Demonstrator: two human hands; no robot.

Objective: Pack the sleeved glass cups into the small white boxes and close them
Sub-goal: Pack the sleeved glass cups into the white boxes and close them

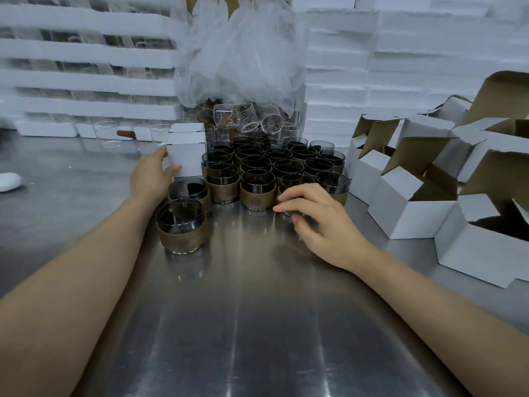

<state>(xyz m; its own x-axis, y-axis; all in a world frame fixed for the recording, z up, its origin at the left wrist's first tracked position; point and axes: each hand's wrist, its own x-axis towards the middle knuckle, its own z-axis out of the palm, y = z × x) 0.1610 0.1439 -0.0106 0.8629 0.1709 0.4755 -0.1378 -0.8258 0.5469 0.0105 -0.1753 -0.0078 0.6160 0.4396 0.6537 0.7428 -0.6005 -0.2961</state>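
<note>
Here, the steel table [257, 325] carries both bare forearms. At ten o'clock from its middle stands one sleeved cup [181, 227], dark glass in a brown sleeve, with a second just behind it. At one o'clock the right hand [323, 224] has its fingers curled, with fingertips at a front cup of the cluster of sleeved cups [272, 167]; whether it grips cannot be told. Open white boxes [412, 213] stand flaps up at three o'clock of that hand. Farther off, at eleven o'clock, the left hand [151, 179] grips a closed white box [187, 156], thumb on its front face, just left of the cluster. At twelve o'clock lie clear glasses [246, 118] under crumpled plastic bags [243, 53], with foam trays [86, 53] stacked on either side.
</note>
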